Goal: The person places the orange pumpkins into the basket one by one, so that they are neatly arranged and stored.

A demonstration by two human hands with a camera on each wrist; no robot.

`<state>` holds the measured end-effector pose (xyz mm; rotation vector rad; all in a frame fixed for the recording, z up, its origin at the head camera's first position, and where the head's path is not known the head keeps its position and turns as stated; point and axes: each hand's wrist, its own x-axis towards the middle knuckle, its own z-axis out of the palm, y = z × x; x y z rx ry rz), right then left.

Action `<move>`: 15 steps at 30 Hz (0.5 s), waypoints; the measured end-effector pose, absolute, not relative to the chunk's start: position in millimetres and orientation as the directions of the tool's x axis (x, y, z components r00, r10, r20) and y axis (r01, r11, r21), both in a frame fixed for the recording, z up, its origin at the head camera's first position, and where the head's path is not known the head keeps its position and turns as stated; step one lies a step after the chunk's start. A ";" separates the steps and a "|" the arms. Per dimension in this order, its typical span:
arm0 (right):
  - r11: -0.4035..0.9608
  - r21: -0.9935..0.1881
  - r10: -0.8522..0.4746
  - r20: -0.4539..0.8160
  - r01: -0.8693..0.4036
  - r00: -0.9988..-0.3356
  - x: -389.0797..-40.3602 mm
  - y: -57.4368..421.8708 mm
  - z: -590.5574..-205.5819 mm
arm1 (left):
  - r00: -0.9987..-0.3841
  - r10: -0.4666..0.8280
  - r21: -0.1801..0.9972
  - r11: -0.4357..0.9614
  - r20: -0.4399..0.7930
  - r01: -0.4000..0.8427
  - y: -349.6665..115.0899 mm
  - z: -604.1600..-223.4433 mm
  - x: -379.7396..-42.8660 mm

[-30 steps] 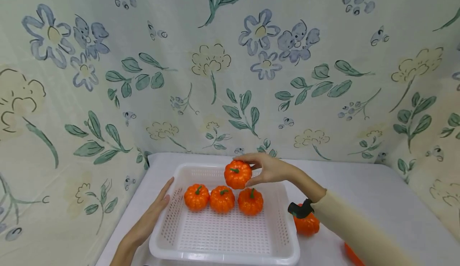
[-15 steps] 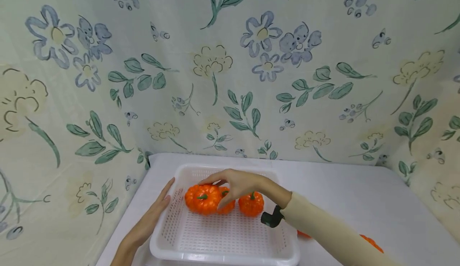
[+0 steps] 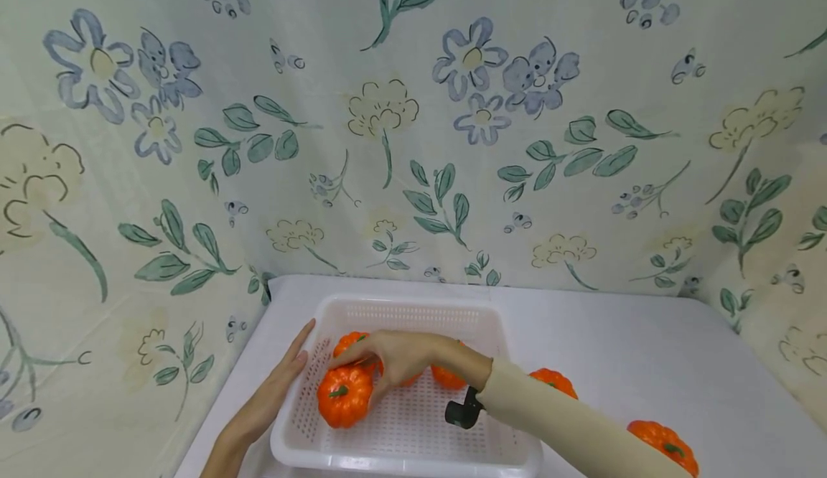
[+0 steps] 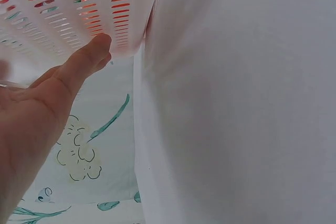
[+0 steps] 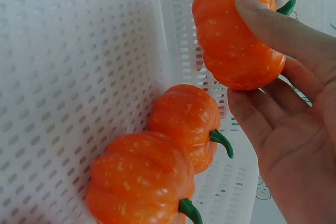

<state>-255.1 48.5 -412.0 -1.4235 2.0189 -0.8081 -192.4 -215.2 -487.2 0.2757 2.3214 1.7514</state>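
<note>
My right hand [image 3: 405, 354] grips a small orange pumpkin [image 3: 341, 405] with a green stem, over the left part of a white perforated plastic basket [image 3: 413, 462]. In the right wrist view the thumb lies on one side of this pumpkin [image 5: 231, 35] and the fingers on the other. Behind it in the basket are three more pumpkins, partly hidden by the right hand; two of them, a farther pumpkin [image 5: 184, 119] and a nearer pumpkin [image 5: 136, 182], show there side by side. My left hand [image 3: 274, 383] rests along the basket's left wall, fingers straight.
To the right of the basket, on the white-covered table [image 3: 620, 341], lie a partly hidden pumpkin [image 3: 557, 380] and another pumpkin [image 3: 665, 441] by the right sleeve. A floral cloth [image 3: 413, 141] hangs behind and at the sides.
The right hand has carried its pumpkin from the basket's back edge leftward, then down and nearer, in front of the back row. The left hand has stayed put.
</note>
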 end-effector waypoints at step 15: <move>0.278 -0.751 -0.960 -0.189 -0.599 -0.209 -248.4 27.5 -433.3 | -0.953 0.299 0.969 0.247 -0.049 0.027 -217.3 -489.1 -192.3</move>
